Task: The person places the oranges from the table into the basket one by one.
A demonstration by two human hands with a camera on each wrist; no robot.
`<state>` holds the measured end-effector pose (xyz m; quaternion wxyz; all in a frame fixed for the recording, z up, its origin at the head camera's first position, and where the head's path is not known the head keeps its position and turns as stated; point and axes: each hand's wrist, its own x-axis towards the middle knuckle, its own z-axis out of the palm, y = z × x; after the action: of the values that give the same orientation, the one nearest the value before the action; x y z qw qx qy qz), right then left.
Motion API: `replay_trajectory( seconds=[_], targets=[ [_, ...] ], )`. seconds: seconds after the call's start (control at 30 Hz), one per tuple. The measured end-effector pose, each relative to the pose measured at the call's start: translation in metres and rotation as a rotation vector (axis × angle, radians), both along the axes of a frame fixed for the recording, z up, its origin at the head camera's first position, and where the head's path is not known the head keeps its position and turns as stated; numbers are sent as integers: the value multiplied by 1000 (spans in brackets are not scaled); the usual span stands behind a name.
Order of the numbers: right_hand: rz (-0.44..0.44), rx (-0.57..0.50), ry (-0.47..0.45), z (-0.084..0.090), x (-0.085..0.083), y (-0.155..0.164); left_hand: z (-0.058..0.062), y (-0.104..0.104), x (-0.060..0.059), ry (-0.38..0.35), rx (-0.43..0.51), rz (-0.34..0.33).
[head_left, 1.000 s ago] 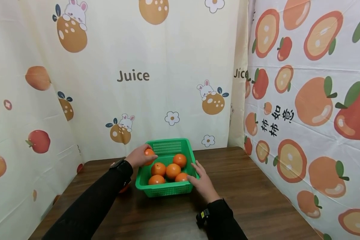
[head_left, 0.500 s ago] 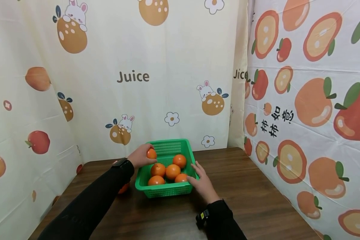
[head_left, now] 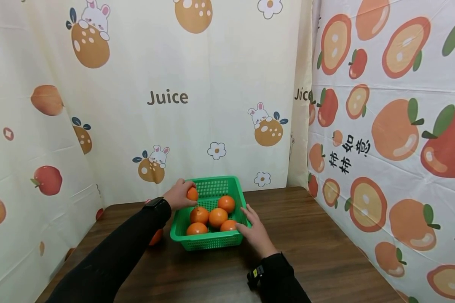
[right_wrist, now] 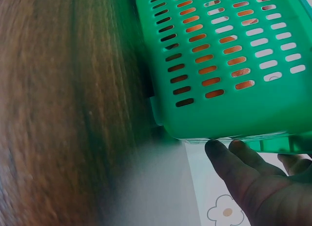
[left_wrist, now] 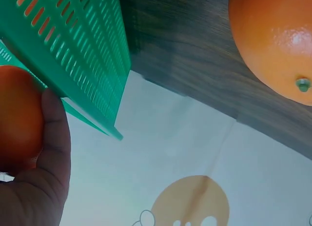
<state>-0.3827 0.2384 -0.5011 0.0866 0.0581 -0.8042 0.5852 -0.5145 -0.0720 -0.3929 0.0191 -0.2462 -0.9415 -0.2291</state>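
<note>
A green plastic basket [head_left: 186, 242] with slotted walls stands on the table, holding several oranges [head_left: 218, 217]. At its back left corner my left hand [head_left: 179, 195] grips another orange [head_left: 192, 194] above the basket's left side. The left wrist view shows that orange [left_wrist: 18, 116] against the thumb, beside the basket rim; the other fingers are mostly hidden. My right hand [head_left: 257, 231] rests at the basket's right side with its fingers spread. In the right wrist view its fingertips [right_wrist: 217, 150] lie along the basket's wall.
Left of the basket, an orange [head_left: 156, 237] lies on the brown wooden table [head_left: 212, 277], partly behind my left forearm. It appears large in the left wrist view. Fruit-printed curtains [head_left: 220, 105] hang behind the table and along both sides.
My left hand has shifted slightly right and inward over the basket, carrying its orange. More of the orange on the table shows beside the forearm. My right hand stays in place.
</note>
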Motion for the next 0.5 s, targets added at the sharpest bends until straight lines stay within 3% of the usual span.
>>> replay_trajectory(
  seconds=[0.5],
  targets=[
    [3, 3, 4, 0, -1, 1, 0, 7, -13, 84, -98, -51]
  ],
)
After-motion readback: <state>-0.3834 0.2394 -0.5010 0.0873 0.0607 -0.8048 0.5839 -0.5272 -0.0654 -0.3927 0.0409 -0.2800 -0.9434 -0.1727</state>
